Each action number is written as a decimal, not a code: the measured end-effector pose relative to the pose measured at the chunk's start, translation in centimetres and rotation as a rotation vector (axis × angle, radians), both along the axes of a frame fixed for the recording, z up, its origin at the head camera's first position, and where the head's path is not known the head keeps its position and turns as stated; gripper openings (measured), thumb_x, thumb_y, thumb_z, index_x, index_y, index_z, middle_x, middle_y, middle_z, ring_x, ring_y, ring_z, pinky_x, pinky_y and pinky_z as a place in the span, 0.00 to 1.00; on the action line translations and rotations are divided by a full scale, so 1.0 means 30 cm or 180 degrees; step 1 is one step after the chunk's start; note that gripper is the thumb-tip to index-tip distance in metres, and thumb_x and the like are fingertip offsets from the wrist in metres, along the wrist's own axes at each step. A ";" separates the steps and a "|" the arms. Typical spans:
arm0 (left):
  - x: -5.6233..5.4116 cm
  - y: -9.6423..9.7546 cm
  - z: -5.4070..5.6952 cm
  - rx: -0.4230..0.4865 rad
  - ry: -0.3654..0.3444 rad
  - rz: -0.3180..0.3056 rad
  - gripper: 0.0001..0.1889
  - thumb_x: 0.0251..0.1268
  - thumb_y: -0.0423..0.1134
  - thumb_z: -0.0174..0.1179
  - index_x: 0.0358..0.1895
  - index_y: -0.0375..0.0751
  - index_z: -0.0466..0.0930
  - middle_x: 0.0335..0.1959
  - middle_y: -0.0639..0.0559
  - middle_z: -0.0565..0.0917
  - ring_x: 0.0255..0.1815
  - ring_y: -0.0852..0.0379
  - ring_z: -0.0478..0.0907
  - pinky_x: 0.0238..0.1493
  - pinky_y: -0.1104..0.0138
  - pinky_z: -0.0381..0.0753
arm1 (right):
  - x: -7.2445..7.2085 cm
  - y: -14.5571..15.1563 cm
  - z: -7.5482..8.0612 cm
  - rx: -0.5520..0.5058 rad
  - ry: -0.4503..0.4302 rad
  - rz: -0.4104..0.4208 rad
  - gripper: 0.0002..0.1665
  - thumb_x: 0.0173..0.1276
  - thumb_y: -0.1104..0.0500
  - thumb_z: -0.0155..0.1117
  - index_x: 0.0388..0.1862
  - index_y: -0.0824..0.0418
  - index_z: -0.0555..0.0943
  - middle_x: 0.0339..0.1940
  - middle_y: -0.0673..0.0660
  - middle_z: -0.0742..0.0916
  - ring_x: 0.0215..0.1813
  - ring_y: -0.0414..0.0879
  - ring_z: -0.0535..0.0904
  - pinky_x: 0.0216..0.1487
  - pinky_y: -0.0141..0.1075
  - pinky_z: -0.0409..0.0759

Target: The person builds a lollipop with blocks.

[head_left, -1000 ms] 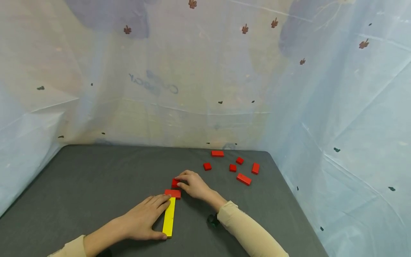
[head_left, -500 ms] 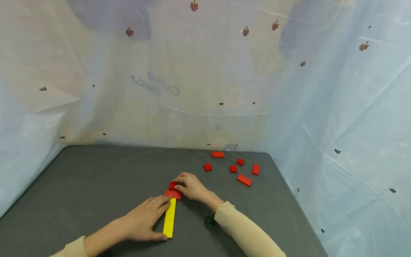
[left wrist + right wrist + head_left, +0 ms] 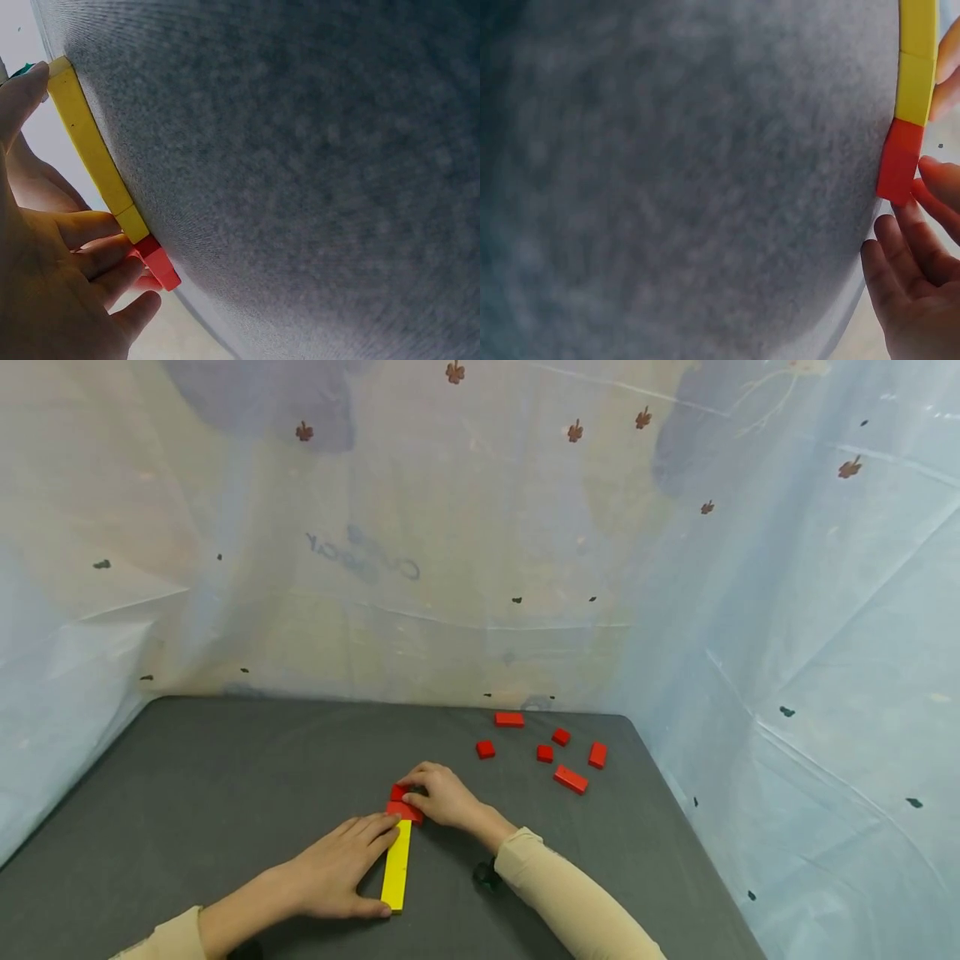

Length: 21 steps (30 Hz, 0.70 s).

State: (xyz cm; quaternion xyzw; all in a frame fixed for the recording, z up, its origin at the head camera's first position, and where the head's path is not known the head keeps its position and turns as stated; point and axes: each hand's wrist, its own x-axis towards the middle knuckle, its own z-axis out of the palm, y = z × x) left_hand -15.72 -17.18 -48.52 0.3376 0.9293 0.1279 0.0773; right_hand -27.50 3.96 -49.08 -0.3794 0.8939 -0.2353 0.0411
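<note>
A yellow strip of blocks (image 3: 396, 868), with a seam near its far end in the left wrist view, lies lengthwise on the table. A red block (image 3: 405, 812) sits crosswise at its far end. My left hand (image 3: 337, 868) rests along the strip's left side, thumb at the near end and fairly straight fingers touching by the red block. My right hand (image 3: 442, 795) pinches a smaller red block (image 3: 397, 792) between thumb and fingers, right at the far edge of the crosswise one. In the right wrist view, red (image 3: 900, 161) and yellow (image 3: 915, 86) blocks stand in line.
Several loose red blocks, among them a long one (image 3: 571, 779) and a square one (image 3: 485, 749), lie at the far right of the dark grey table (image 3: 247, 777). A pale plastic sheet (image 3: 420, 643) hangs behind and along the sides.
My right hand has slid the smaller red block left, along the back of the crosswise red block. My left hand has stayed in place by the yellow strip.
</note>
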 end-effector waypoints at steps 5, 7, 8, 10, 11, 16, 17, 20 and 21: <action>0.003 -0.001 -0.001 -0.0012 0.0026 -0.0005 0.55 0.60 0.77 0.60 0.78 0.35 0.66 0.81 0.42 0.62 0.80 0.41 0.61 0.74 0.39 0.65 | 0.006 -0.005 0.003 0.0007 -0.0018 -0.0022 0.17 0.78 0.57 0.65 0.62 0.56 0.86 0.56 0.53 0.86 0.56 0.44 0.82 0.58 0.33 0.80; 0.003 -0.001 0.000 -0.0002 0.0012 0.0000 0.55 0.60 0.76 0.61 0.78 0.34 0.66 0.82 0.42 0.62 0.80 0.41 0.60 0.74 0.39 0.65 | 0.007 -0.006 0.002 0.0007 -0.0029 -0.0034 0.17 0.78 0.57 0.65 0.63 0.56 0.86 0.56 0.53 0.86 0.56 0.44 0.82 0.58 0.33 0.80; 0.003 -0.002 0.000 0.0008 0.0001 0.0004 0.55 0.60 0.76 0.61 0.78 0.34 0.66 0.82 0.42 0.62 0.80 0.41 0.60 0.74 0.39 0.64 | 0.007 -0.007 0.002 0.0012 -0.0034 -0.0035 0.18 0.78 0.57 0.65 0.63 0.56 0.86 0.56 0.53 0.86 0.56 0.44 0.81 0.58 0.33 0.80; 0.003 -0.002 -0.001 0.0017 -0.0012 0.0011 0.55 0.60 0.76 0.61 0.78 0.34 0.66 0.82 0.42 0.62 0.80 0.41 0.60 0.74 0.39 0.64 | 0.007 -0.009 0.001 0.0014 -0.0050 -0.0039 0.18 0.78 0.57 0.65 0.63 0.56 0.86 0.56 0.53 0.85 0.56 0.44 0.81 0.58 0.33 0.80; 0.002 -0.003 0.000 0.0018 -0.0019 0.0016 0.55 0.60 0.76 0.61 0.78 0.34 0.66 0.82 0.42 0.61 0.80 0.41 0.60 0.74 0.39 0.64 | 0.008 -0.009 0.002 0.0011 -0.0054 -0.0042 0.18 0.78 0.57 0.65 0.63 0.56 0.86 0.56 0.53 0.85 0.56 0.44 0.81 0.58 0.34 0.80; 0.000 -0.004 -0.001 0.0002 -0.0014 0.0023 0.55 0.60 0.76 0.61 0.78 0.34 0.65 0.82 0.42 0.61 0.80 0.41 0.60 0.75 0.39 0.63 | 0.009 -0.013 0.001 0.0017 -0.0057 -0.0069 0.18 0.78 0.57 0.65 0.63 0.56 0.86 0.56 0.52 0.85 0.56 0.44 0.81 0.59 0.34 0.80; 0.000 -0.004 0.000 0.0002 -0.0025 0.0025 0.55 0.60 0.76 0.61 0.78 0.34 0.65 0.82 0.42 0.61 0.80 0.41 0.60 0.75 0.39 0.63 | 0.009 -0.013 0.001 0.0020 -0.0059 -0.0073 0.18 0.78 0.57 0.65 0.63 0.55 0.86 0.57 0.52 0.85 0.56 0.44 0.81 0.59 0.34 0.80; 0.001 -0.005 0.000 0.0022 -0.0048 0.0024 0.55 0.60 0.76 0.61 0.78 0.34 0.65 0.82 0.42 0.61 0.80 0.41 0.60 0.75 0.39 0.63 | 0.011 -0.015 0.001 0.0035 -0.0051 -0.0078 0.18 0.78 0.57 0.65 0.63 0.55 0.86 0.57 0.52 0.85 0.57 0.44 0.81 0.59 0.34 0.80; 0.000 -0.006 -0.001 0.0030 -0.0048 0.0022 0.56 0.60 0.76 0.61 0.78 0.34 0.65 0.82 0.42 0.61 0.80 0.41 0.60 0.75 0.39 0.63 | 0.012 -0.015 0.001 0.0033 -0.0047 -0.0080 0.18 0.78 0.57 0.65 0.63 0.55 0.86 0.57 0.52 0.85 0.57 0.44 0.81 0.59 0.34 0.80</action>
